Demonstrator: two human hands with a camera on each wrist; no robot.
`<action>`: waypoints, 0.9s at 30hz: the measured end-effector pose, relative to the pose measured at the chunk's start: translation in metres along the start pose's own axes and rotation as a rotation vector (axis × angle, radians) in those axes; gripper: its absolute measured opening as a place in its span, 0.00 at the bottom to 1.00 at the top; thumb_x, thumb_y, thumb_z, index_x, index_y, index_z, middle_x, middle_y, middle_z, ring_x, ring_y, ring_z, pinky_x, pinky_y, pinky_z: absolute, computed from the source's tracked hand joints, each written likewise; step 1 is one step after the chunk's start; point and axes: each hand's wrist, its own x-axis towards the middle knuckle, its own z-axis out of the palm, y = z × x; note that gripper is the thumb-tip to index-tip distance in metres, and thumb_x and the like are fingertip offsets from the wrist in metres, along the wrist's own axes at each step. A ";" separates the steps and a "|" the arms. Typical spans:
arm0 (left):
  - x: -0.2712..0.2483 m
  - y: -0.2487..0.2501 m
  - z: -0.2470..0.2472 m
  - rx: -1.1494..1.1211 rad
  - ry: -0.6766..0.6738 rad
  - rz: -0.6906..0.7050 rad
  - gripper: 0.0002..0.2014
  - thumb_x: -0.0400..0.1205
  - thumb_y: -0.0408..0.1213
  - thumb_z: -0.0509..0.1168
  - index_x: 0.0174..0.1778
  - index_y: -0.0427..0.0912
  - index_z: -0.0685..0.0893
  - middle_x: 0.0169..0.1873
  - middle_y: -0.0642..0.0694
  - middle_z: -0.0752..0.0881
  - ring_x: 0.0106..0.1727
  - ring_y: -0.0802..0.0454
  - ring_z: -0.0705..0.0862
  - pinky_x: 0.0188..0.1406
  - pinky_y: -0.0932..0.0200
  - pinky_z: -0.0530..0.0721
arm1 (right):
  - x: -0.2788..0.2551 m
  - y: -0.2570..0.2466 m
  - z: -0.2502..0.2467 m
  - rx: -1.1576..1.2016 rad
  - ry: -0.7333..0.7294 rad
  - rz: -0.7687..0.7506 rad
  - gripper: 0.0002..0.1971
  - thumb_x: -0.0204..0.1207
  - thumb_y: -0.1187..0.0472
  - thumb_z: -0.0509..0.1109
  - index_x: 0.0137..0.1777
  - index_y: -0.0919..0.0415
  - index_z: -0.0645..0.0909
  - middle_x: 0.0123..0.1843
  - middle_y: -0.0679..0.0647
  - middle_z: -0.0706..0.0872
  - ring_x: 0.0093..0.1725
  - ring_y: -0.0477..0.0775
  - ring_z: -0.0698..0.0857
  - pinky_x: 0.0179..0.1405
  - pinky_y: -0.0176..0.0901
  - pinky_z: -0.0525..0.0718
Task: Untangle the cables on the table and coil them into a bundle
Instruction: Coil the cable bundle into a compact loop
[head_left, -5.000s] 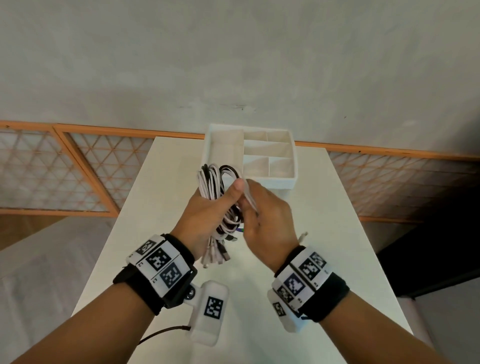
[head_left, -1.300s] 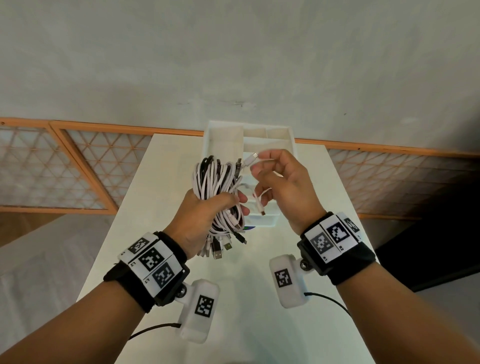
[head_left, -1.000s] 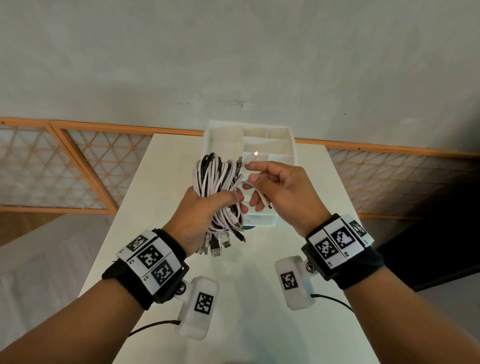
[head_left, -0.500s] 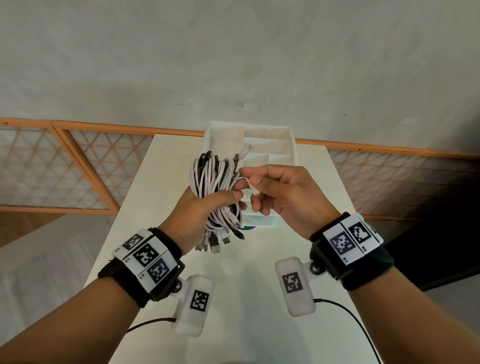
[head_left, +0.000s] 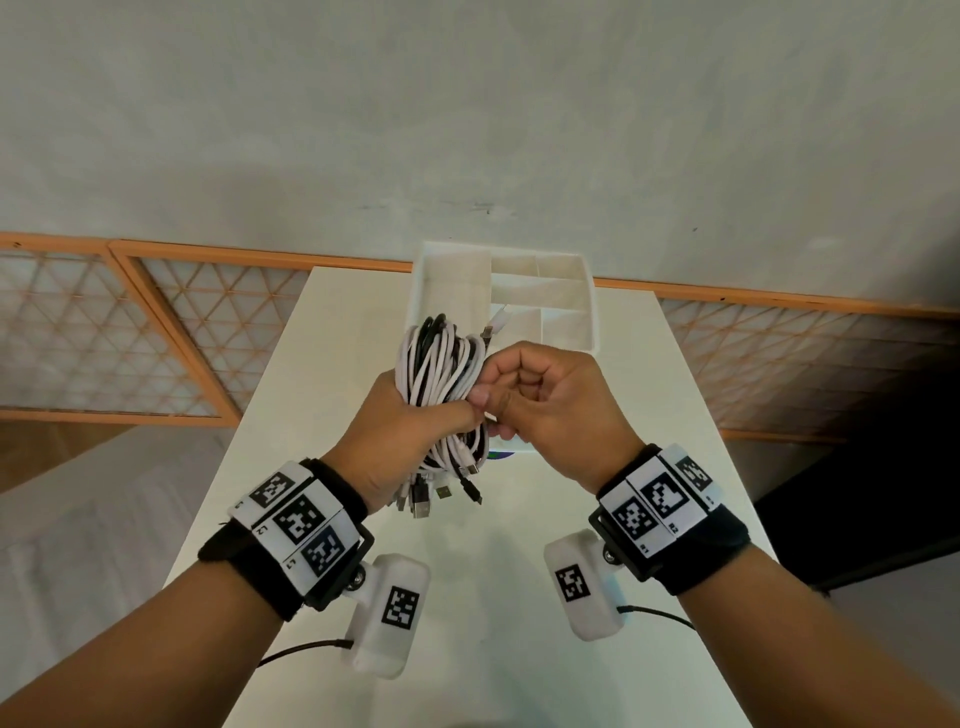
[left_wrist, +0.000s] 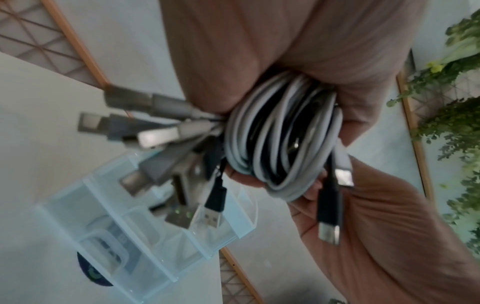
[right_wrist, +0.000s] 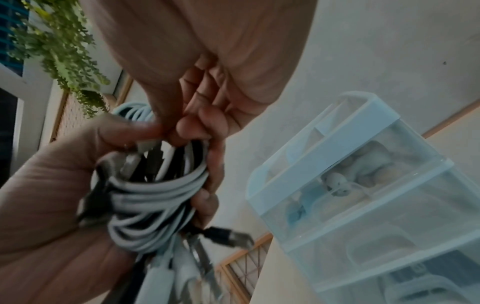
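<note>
A coiled bundle of white and black cables (head_left: 441, 364) is held above the table, with my left hand (head_left: 410, 415) gripping its middle and the thumb across the front. Several USB plugs (head_left: 431, 493) hang from the bundle's lower end. My right hand (head_left: 519, 395) is pressed against the bundle's right side, fingers curled, pinching a white cable strand (head_left: 491, 415) beside the left thumb. One white plug tip (head_left: 498, 326) sticks up behind the coil. The left wrist view shows the coil (left_wrist: 280, 144) in my palm, and the right wrist view shows it (right_wrist: 155, 195) under the right hand's fingertips (right_wrist: 197, 127).
A white divided organizer box (head_left: 571, 317) stands at the table's far end, just behind the hands; it appears translucent in the wrist views (right_wrist: 363, 185). The white table (head_left: 493, 623) is narrow, with floor on both sides and lattice panels along the wall.
My right hand has come down and in against the bundle, its fingers closing beside the left thumb. The loose white end it held out now lies against the coil.
</note>
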 end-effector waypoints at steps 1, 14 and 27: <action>0.000 0.000 0.001 0.004 0.024 -0.014 0.14 0.71 0.26 0.69 0.53 0.32 0.87 0.46 0.27 0.89 0.47 0.32 0.91 0.46 0.39 0.90 | 0.001 -0.001 -0.003 -0.028 0.026 -0.010 0.06 0.76 0.73 0.76 0.41 0.64 0.86 0.31 0.56 0.88 0.25 0.49 0.82 0.23 0.37 0.80; 0.004 -0.004 0.002 0.033 0.126 -0.066 0.10 0.79 0.22 0.68 0.56 0.29 0.86 0.49 0.28 0.90 0.47 0.35 0.92 0.42 0.46 0.90 | 0.013 -0.014 -0.023 -0.393 -0.027 0.168 0.03 0.74 0.66 0.77 0.40 0.61 0.90 0.34 0.49 0.92 0.30 0.37 0.85 0.36 0.32 0.79; 0.007 0.005 -0.003 -0.001 -0.158 -0.064 0.09 0.75 0.26 0.69 0.50 0.36 0.85 0.42 0.35 0.86 0.47 0.40 0.85 0.51 0.44 0.82 | 0.007 -0.015 -0.009 0.262 -0.037 0.352 0.01 0.75 0.72 0.74 0.43 0.71 0.86 0.31 0.61 0.88 0.27 0.53 0.79 0.25 0.40 0.77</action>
